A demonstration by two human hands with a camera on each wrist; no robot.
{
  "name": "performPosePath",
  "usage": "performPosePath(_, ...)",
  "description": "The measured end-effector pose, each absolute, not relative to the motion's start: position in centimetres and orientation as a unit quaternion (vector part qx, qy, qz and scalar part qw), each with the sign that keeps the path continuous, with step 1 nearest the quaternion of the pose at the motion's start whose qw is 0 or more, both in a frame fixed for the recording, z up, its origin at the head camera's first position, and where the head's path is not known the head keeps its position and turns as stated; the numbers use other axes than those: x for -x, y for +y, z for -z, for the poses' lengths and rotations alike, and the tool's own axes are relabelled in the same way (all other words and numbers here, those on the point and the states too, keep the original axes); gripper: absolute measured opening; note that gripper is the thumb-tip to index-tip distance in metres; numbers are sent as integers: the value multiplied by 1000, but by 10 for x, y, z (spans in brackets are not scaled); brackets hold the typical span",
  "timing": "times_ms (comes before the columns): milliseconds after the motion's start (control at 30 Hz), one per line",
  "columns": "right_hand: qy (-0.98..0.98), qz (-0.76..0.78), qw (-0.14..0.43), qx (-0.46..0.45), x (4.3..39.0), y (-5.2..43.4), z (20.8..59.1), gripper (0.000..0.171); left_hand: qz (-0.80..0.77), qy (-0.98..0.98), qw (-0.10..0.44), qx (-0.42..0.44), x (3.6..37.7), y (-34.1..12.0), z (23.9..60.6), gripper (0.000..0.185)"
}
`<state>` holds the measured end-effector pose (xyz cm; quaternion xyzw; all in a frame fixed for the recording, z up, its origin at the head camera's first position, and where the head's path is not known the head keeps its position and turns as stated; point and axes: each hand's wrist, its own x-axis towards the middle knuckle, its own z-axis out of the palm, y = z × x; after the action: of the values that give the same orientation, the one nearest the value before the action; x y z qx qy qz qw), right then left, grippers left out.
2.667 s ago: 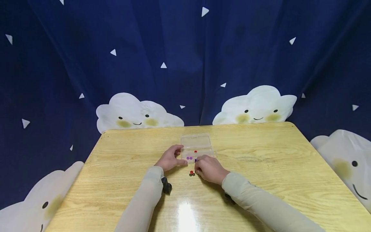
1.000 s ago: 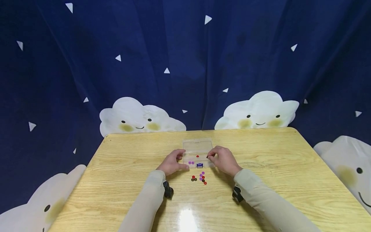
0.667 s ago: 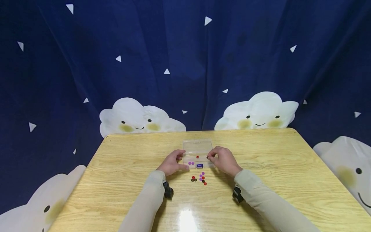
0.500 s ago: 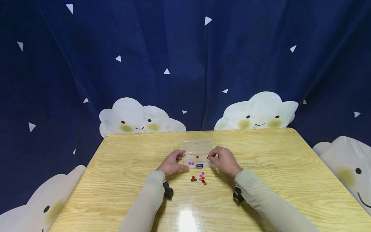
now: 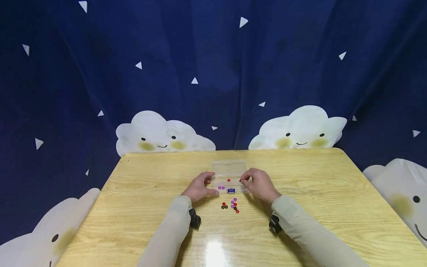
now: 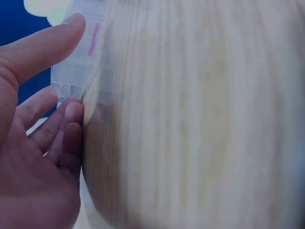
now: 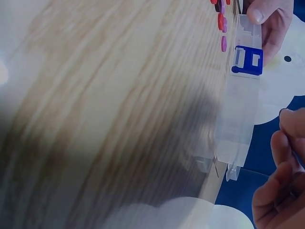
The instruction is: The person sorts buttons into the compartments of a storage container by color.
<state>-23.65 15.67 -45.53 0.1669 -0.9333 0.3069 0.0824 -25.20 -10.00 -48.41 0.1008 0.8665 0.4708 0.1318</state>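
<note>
A clear plastic box (image 5: pixel 228 183) lies with its lid (image 5: pixel 228 168) raised at the back and a blue latch (image 5: pixel 231 191) at its front. Around its left end my left hand (image 5: pixel 199 187) holds it, thumb (image 6: pixel 57 43) along the front and fingers curled at the end wall. One red disc (image 5: pixel 228 180) and two purple discs (image 5: pixel 221 187) are inside the box. Over the box's right part, my right hand (image 5: pixel 260 184) pinches a small dark disc (image 5: pixel 240 180) between thumb and forefinger; only its edge shows in the right wrist view.
Several loose discs in red, purple and dark brown lie on the wooden table (image 5: pixel 150 204) in front of the box, in a left cluster (image 5: pixel 224 206) and a right one (image 5: pixel 235 204). A dark blue curtain (image 5: pixel 166 55) hangs behind the table.
Since the earliest frame my right hand has moved from the discs on the table to above the box's right part, now with a dark disc. The left hand stays at the box.
</note>
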Motion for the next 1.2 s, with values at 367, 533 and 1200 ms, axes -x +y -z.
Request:
performPosePath(367, -925, -323, 94, -178, 239, 161, 449, 4, -473, 866, 136, -93, 255, -95, 478, 80)
performPosePath(533, -921, -336, 93, -176, 237, 162, 450, 5, -477, 863, 135, -92, 254, -97, 479, 80)
performPosePath(1200, -908, -365, 89, -184, 236, 168, 455, 5, -470, 868, 132, -88, 253, -98, 483, 78)
